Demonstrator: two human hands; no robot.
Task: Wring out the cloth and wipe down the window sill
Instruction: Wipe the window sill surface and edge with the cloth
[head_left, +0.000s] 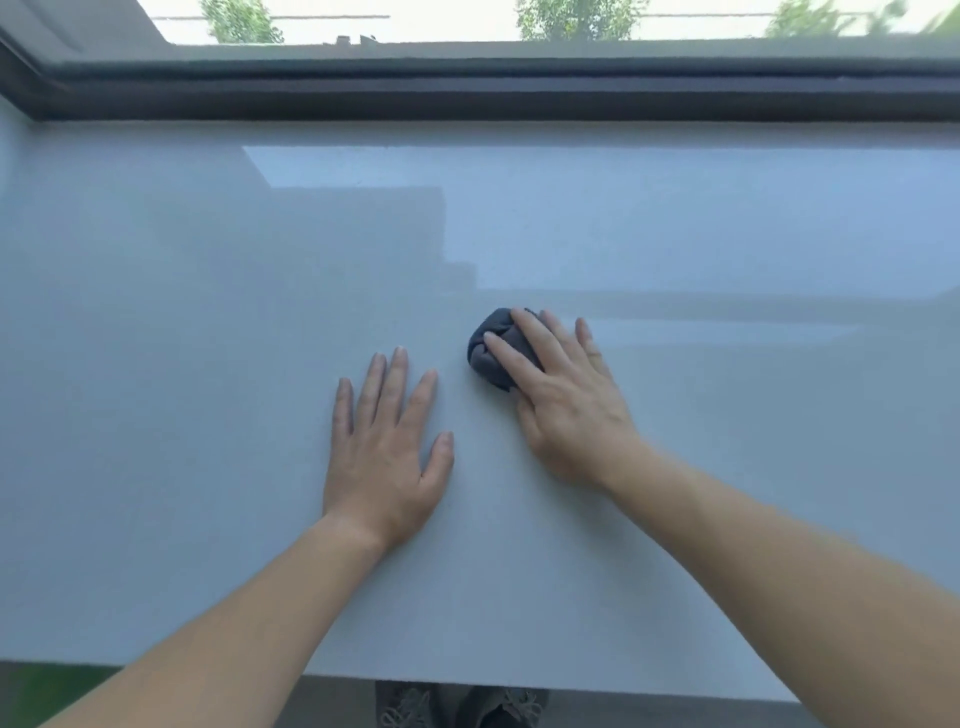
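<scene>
Glossy pale grey window sill (208, 364) seen from above; dark window frame (467, 98) along its far edge. Small dark grey cloth (491, 343), bunched into a wad, near the middle of the sill, well apart from the far and near edges. Right hand (563, 405) laid on top of it, fingers straight and slightly spread, pressing down. Left hand (384, 457) near its left, flat on the bare sill, fingers apart, holding nothing. Below the near edge, a pair of shoes (457, 706); blurred green trees (576, 18) beyond the glass.
</scene>
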